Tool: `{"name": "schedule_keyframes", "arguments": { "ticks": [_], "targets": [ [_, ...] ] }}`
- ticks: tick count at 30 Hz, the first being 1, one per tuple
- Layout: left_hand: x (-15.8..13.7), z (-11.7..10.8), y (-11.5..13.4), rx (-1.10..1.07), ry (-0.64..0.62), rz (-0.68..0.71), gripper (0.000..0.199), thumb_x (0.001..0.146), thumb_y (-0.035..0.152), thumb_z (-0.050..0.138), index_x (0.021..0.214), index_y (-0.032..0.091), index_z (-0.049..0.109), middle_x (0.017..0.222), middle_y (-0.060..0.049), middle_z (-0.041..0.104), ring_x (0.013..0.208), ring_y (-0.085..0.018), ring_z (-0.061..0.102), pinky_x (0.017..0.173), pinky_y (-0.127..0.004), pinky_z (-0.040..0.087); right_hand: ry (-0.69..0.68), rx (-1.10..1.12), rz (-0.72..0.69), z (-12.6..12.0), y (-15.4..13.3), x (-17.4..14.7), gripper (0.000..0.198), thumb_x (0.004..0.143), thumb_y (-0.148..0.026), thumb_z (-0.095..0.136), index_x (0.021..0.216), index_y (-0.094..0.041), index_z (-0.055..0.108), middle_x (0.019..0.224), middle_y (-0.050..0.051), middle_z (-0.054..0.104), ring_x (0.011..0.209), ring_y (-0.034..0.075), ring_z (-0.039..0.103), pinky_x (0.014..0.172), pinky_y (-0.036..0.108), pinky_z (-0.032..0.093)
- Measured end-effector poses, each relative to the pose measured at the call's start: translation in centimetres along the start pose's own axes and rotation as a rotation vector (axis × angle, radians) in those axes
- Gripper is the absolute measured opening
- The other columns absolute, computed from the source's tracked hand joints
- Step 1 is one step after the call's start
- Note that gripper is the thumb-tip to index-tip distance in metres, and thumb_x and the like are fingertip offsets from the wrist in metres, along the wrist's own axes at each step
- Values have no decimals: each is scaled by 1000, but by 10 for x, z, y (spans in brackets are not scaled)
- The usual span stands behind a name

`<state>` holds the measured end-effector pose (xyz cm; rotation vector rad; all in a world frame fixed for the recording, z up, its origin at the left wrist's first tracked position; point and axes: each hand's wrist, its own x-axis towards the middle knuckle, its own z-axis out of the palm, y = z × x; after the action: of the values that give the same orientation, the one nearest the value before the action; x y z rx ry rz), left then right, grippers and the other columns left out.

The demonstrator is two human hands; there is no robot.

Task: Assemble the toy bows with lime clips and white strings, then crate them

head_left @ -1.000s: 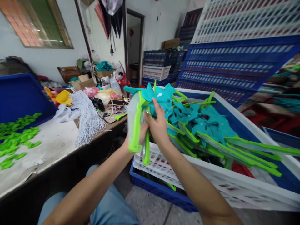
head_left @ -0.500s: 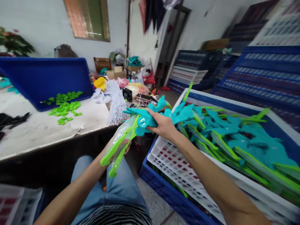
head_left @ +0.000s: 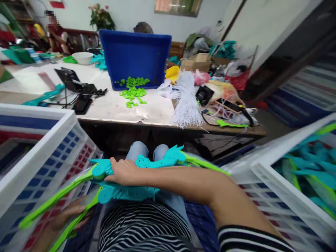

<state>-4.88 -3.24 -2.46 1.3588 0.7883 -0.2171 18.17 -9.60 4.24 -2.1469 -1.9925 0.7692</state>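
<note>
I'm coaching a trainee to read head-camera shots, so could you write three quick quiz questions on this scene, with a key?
1. True or false: the right hand grips turquoise parts.
2. The bin with small green pieces at its mouth is: (a) white, (b) blue, (c) red.
3. Fill in: as pictured, the bundle of white strings lies to the ____ of that bin.

Key: 1. True; 2. b; 3. right.
</note>
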Motion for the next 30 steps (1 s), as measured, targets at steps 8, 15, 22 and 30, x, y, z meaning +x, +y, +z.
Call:
{"name": "schedule_keyframes", "arguments": {
  "ticks": [8, 15, 22, 30],
  "targets": [
    [37, -38, -50, 272, 151, -29, 77, 49, 64, 71, 117, 27, 64, 122, -4, 65, 122, -33, 51, 103, -42, 39, -34, -175, 24, 37, 60, 74, 77, 81, -54, 61, 140, -12, 34, 110, 22, 64, 102, 34, 63, 79, 38, 50],
    [26, -13, 28, 707, 530, -34, 46, 75, 60, 49, 80, 20, 71, 83, -11, 73, 86, -34, 68, 79, -40, 50, 182, -127, 52, 52, 97, 72, 76, 85, -53, 55, 144, -12, 31, 127, 22, 54, 117, 33, 50, 95, 46, 42],
    [145, 15, 180, 555, 775, 641, 38, 84, 41, 52, 110, 17, 64, 114, -12, 64, 105, -23, 61, 90, -31, 49, 351, -149, 161, 52, 144, -3, 56, 86, -51, 53, 134, -22, 52, 136, 17, 49, 125, 38, 40, 103, 61, 28],
    [344, -22, 323, 936, 849, 266, 61, 87, 50, 48, 142, 28, 39, 157, -11, 17, 141, -41, 16, 109, -60, 23, 111, -19, 408, 57, 142, -47, 65, 82, -49, 59, 142, -35, 39, 153, 9, 29, 138, 44, 24, 88, 53, 48]
  ]
}}
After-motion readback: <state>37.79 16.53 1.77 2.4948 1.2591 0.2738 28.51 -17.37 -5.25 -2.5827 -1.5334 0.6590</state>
